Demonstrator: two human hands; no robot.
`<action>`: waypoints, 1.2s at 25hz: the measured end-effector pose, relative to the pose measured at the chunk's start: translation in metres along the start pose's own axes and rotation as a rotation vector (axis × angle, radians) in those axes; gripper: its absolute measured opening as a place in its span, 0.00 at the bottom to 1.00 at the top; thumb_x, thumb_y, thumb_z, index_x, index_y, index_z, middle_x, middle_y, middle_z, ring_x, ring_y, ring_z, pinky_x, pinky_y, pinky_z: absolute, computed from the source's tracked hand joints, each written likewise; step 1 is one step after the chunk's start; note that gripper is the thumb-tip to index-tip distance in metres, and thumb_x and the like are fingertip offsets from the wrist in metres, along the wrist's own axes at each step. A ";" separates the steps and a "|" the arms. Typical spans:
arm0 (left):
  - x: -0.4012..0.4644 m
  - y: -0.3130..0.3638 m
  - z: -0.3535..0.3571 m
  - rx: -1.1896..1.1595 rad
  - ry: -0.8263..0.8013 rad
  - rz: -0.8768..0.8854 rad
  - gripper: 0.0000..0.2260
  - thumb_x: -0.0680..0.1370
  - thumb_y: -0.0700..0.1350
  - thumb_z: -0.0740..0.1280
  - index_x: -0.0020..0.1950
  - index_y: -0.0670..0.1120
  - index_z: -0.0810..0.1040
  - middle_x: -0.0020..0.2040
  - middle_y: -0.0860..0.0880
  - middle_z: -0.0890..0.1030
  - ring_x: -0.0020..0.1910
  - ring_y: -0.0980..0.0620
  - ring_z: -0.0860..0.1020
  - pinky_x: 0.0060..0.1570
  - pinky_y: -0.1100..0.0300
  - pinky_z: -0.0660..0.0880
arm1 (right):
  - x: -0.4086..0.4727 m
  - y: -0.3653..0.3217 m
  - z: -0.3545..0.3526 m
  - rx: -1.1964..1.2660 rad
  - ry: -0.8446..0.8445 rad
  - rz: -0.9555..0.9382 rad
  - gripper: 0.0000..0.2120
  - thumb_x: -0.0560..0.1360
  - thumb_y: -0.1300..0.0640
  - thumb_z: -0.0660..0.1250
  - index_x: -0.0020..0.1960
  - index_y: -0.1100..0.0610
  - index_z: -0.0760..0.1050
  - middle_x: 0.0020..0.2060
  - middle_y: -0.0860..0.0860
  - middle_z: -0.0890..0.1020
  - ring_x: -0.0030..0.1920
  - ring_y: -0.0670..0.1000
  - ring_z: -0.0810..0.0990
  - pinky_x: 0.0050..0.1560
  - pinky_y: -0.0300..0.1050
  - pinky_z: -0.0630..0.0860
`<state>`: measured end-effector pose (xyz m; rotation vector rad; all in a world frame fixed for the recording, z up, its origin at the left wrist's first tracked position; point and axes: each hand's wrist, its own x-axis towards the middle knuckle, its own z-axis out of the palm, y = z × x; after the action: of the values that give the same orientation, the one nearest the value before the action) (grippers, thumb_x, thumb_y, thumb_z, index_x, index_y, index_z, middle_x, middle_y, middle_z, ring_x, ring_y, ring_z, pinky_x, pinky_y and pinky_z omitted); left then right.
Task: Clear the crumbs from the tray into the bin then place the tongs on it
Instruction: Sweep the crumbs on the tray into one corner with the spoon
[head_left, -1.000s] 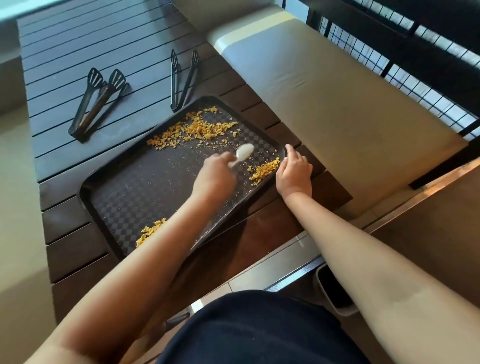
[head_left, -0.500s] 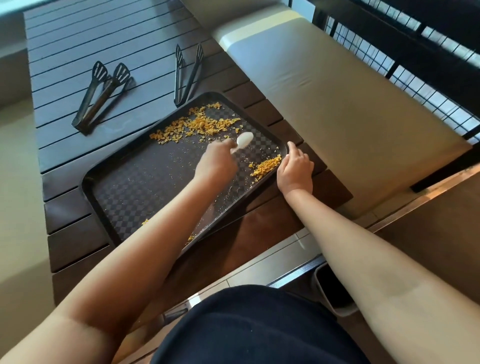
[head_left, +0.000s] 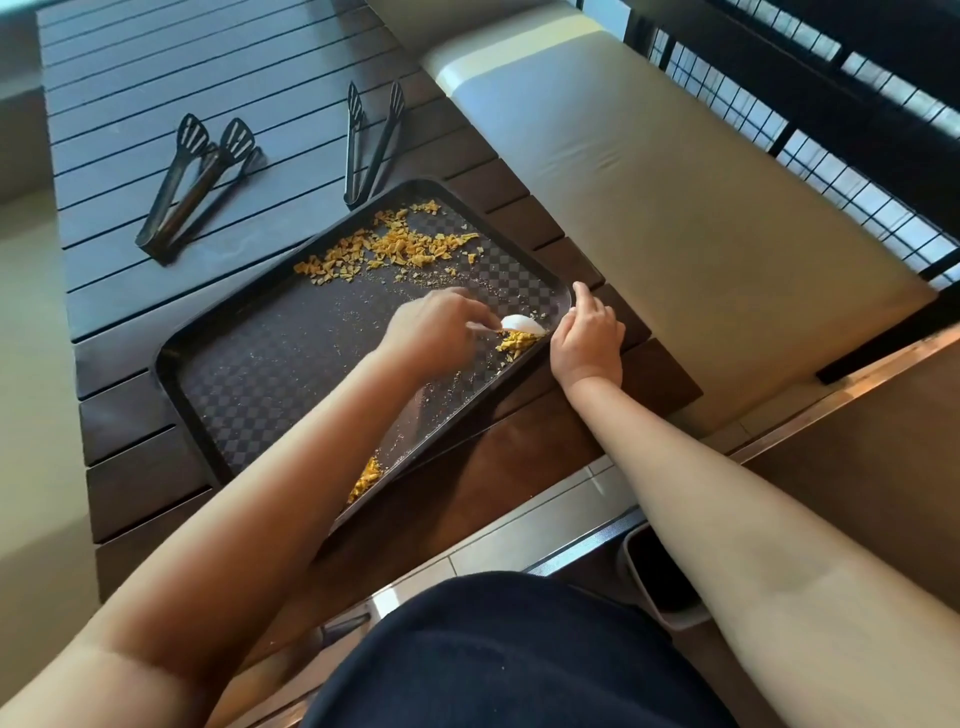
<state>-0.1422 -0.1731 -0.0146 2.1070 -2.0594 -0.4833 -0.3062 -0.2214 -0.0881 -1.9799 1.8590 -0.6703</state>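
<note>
A black checkered tray (head_left: 270, 364) lies on the dark slatted table. Orange crumbs (head_left: 395, 249) are strewn along its far side, a small heap (head_left: 517, 343) sits at its right corner, and a few more (head_left: 366, 475) lie by its near edge. My left hand (head_left: 436, 332) is shut on a white spoon (head_left: 522, 325) whose bowl touches the right heap. My right hand (head_left: 589, 335) rests against the tray's right corner rim. Slotted black tongs (head_left: 195, 182) lie far left on the table; thin black tongs (head_left: 371, 140) lie just beyond the tray.
A grey bin (head_left: 660, 587) stands on the floor under my right forearm, mostly hidden. A beige cushioned bench (head_left: 649, 182) runs along the table's right side, with a dark railing behind it.
My left hand swept the spoon from mid-tray toward the right corner, down onto the small heap. The right hand stayed at the corner rim. The camera view shifted slightly.
</note>
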 end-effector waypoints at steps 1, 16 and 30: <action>0.001 -0.006 -0.004 -0.059 0.031 -0.061 0.13 0.76 0.43 0.63 0.53 0.58 0.80 0.57 0.53 0.76 0.46 0.53 0.75 0.38 0.61 0.70 | -0.001 -0.002 0.001 0.004 0.002 -0.011 0.20 0.78 0.61 0.52 0.70 0.60 0.65 0.61 0.58 0.76 0.61 0.58 0.72 0.62 0.53 0.64; -0.019 -0.035 -0.019 -0.075 -0.105 -0.098 0.10 0.72 0.45 0.66 0.41 0.62 0.80 0.42 0.59 0.78 0.35 0.62 0.73 0.27 0.66 0.65 | 0.000 0.000 0.002 0.002 0.020 -0.007 0.19 0.79 0.61 0.52 0.69 0.59 0.65 0.61 0.58 0.76 0.60 0.58 0.72 0.62 0.53 0.65; -0.002 -0.014 -0.003 -0.336 -0.230 -0.076 0.14 0.75 0.37 0.62 0.44 0.57 0.80 0.54 0.53 0.80 0.41 0.55 0.79 0.35 0.68 0.72 | 0.000 0.001 0.003 0.005 0.027 -0.009 0.20 0.78 0.61 0.52 0.69 0.60 0.66 0.60 0.58 0.76 0.60 0.58 0.72 0.61 0.54 0.65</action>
<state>-0.1275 -0.1713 -0.0163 2.0082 -1.8483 -1.0467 -0.3054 -0.2214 -0.0906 -1.9867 1.8627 -0.7075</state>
